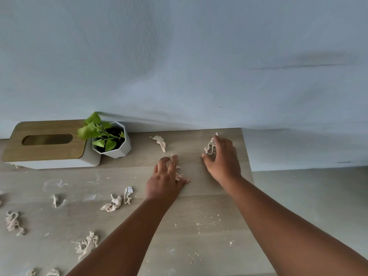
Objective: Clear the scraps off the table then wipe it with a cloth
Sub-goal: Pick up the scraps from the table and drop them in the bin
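Pale stringy scraps lie scattered over the light wooden table (pixel 199 206). My right hand (pixel 223 160) is near the far right corner, its fingers curled round one scrap (pixel 209 147). My left hand (pixel 166 179) rests on the table with bent fingers over a small scrap (pixel 178 176) that peeks out from under it. Another scrap (pixel 160 142) lies just beyond the left hand. More scraps sit to the left: a pair (pixel 117 200), one at the left edge (pixel 13 223) and one at my left forearm (pixel 87 245). Crumbs and smears dot the surface. No cloth is in view.
A white tissue box with a wooden lid (pixel 47 144) stands at the back left, and a white pot with a green plant (pixel 111 140) stands next to it. A pale wall rises behind. The table's right edge (pixel 252 176) drops to a grey floor.
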Demonstrator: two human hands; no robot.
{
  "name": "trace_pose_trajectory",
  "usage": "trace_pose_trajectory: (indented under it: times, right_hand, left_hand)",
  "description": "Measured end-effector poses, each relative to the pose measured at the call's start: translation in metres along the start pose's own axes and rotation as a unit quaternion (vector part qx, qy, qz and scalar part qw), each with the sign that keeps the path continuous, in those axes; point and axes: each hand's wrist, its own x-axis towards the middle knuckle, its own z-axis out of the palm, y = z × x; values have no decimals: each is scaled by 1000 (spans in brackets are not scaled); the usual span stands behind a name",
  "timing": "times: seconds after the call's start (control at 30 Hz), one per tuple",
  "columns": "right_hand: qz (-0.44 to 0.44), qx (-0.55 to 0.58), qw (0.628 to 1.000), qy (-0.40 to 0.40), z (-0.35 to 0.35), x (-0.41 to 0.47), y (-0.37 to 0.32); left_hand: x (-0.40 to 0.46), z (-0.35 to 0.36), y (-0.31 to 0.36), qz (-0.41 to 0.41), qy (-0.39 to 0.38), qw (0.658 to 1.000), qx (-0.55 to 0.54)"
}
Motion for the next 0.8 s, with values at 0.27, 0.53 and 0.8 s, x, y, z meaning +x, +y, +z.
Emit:
trace_pose_trajectory:
  times: [0.27, 0.53, 0.8]
  right_hand:
    - [-89, -60, 991, 75, 10, 1, 8]
    - [-124, -116, 984, 46, 4, -19, 3]
    - [-123, -113, 985, -37, -4, -36, -4]
  left_hand:
    - [15, 1, -3, 113, 45, 991, 54]
    - [7, -14, 2, 141, 34, 983, 115]
    - [-1, -19, 3, 13, -98, 995, 16]
